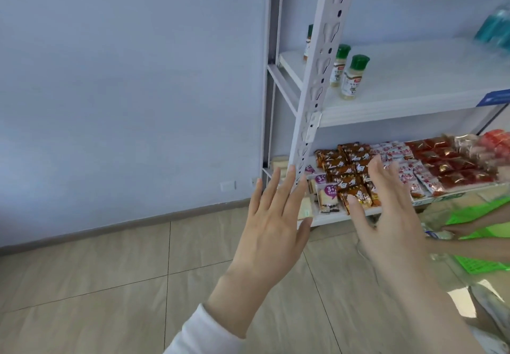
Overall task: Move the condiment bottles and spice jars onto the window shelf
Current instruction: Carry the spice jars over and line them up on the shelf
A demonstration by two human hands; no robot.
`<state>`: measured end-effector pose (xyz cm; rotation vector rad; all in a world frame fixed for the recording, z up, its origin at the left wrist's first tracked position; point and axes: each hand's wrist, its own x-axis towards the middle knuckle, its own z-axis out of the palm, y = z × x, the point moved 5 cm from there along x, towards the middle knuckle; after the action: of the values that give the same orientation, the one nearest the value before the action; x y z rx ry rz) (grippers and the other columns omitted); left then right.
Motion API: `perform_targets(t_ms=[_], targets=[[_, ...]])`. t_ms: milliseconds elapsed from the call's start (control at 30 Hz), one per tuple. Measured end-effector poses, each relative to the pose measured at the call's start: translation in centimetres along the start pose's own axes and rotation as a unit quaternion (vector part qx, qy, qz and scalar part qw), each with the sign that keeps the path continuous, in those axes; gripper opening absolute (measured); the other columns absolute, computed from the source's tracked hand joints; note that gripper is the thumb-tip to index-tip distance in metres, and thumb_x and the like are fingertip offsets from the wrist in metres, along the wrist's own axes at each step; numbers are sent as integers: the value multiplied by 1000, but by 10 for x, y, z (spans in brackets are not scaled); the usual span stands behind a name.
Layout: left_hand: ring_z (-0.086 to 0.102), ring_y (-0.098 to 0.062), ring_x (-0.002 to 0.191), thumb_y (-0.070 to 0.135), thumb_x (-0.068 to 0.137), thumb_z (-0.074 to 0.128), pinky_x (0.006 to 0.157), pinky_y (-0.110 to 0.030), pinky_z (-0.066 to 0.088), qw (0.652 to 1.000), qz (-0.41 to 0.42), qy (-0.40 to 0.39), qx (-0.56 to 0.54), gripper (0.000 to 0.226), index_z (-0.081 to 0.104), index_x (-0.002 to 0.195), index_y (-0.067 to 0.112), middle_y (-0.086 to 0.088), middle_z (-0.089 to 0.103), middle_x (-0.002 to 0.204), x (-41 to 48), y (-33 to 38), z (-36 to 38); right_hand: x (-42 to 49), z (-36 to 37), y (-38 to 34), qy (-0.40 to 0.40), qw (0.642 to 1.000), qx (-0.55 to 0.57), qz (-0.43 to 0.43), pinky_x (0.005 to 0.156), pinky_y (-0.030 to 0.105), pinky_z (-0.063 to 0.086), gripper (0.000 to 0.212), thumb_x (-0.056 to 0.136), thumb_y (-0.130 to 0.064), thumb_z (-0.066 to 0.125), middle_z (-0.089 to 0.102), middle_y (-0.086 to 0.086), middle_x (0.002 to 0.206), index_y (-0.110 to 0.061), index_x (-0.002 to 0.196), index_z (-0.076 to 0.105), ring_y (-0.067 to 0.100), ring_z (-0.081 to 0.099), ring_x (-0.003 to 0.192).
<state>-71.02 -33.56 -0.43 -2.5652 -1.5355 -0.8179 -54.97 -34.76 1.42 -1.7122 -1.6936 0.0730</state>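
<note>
Stands facing a white metal rack (317, 83) set against a pale blue wall (124, 77), on a beige tiled floor (96, 284). Holds the left grip (276, 224) up with its back to the camera, fingers straight and slightly spread, wide and carrying nothing; wears a white sleeve (204, 331) on that arm. Overlaps the rack's slotted front post with those fingertips in this view, touching or not cannot be told. Holds the right grip (394, 226) just beside the left, equally flat and wide, empty, in front of the lower shelf (331, 217). Has ahead three spice jars with green caps, all upright on the upper shelf (427, 77) near its left end: the front spice jar (354, 77) and middle spice jar (339, 66) close together just right of the post, the back spice jar (308, 43) half hidden behind it. Has a blurred teal bundle (494, 28) at the far right of that shelf, well apart from the jars. Has below rows of snack packets on the lower shelf: brown packets (345, 171), white-and-red packets (400, 166), red packets (452, 166), purple-and-white packets (327, 196) at the left. Catches another person's forearms (474, 226) by a green basket (483, 265) at the right edge.
</note>
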Motion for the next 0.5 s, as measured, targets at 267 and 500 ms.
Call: perform_targets(t_ms=[267, 500], targets=[[27, -21, 139, 34, 91, 37, 111, -47, 27, 999, 2, -12, -43, 53, 34, 140, 13, -4, 35, 148, 82, 36, 66, 83, 6, 86, -3, 996, 69, 51, 112, 24, 11, 68, 82, -42, 43, 14, -18, 144, -19, 145, 27, 7, 7, 143], [30, -19, 138, 45, 90, 38, 111, -46, 30, 975, -135, 27, -175, 58, 32, 141, 16, -4, 37, 147, 200, 58, 120, 172, -10, 174, -42, 990, 126, 55, 104, 14, 15, 61, 88, -34, 51, 21, -15, 146, -29, 144, 27, 0, 19, 135]])
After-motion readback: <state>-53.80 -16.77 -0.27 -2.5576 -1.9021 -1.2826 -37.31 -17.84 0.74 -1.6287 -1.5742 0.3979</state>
